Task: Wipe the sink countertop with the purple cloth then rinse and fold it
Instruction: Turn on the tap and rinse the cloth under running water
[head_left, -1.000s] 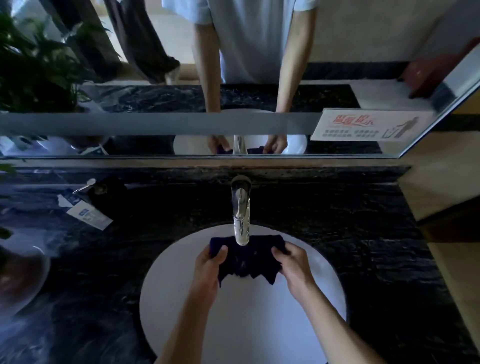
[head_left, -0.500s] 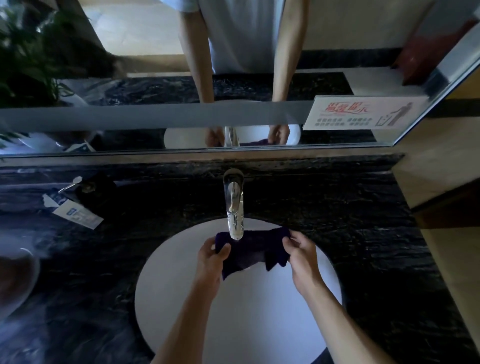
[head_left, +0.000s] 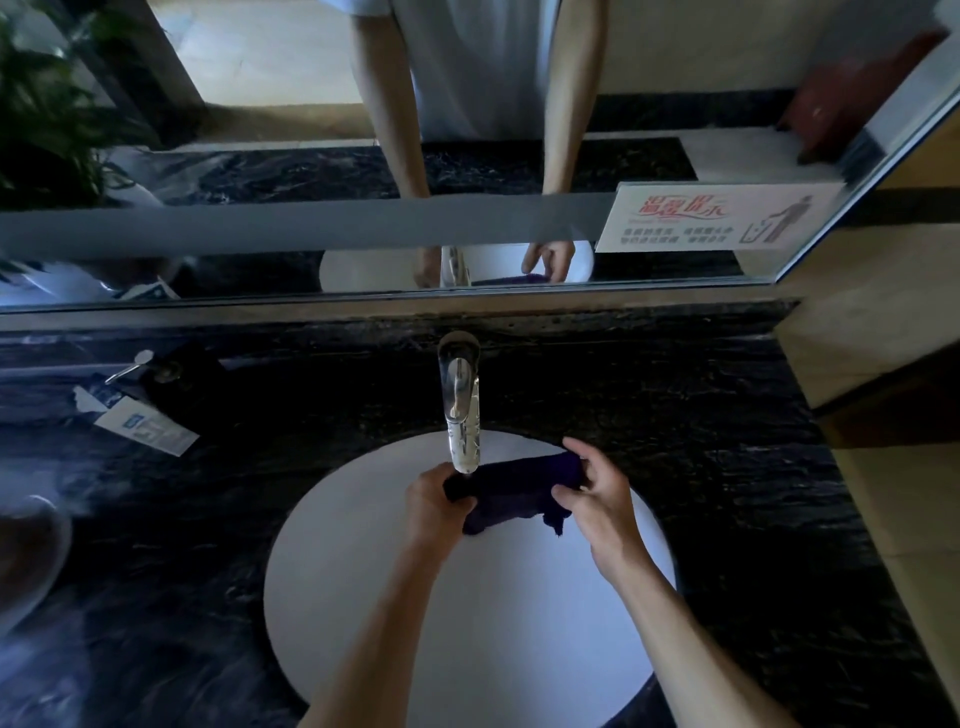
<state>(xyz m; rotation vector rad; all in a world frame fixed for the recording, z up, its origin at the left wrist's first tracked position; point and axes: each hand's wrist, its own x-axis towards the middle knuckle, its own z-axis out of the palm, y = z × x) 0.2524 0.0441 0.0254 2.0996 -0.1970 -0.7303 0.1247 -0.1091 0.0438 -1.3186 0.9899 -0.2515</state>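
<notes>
- A leafy plant fills the far left corner, partly seen as a reflection in the mirror.
- On the dark marbled worktop, at the left, lies a white packet with blue print too small to read; just beside it stands a dark soap dispenser with a metal pump.
- A glass bowl sits at the near left edge, cut off by the frame.
- The chrome tap rises at the centre behind the white oval sink; its spout overlaps the cloth's far left end in this view.
- The left hand is clamped on the left end of the purple cloth, fingers curled round it.
- The cloth is bunched into a narrow band held over the sink bowl, below the spout; a second ago it hung wider and flatter between the hands.
- The right hand pinches the cloth's right end between thumb and fingers, and now sits farther from the left hand's height, tilted up toward the far right.
- A white notice on the mirror's right bears red Chinese characters and a grey figure by a bin; the small lines beneath are illegible.
- The view has shifted slightly since the earlier picture; the sink sits more to the right.
</notes>
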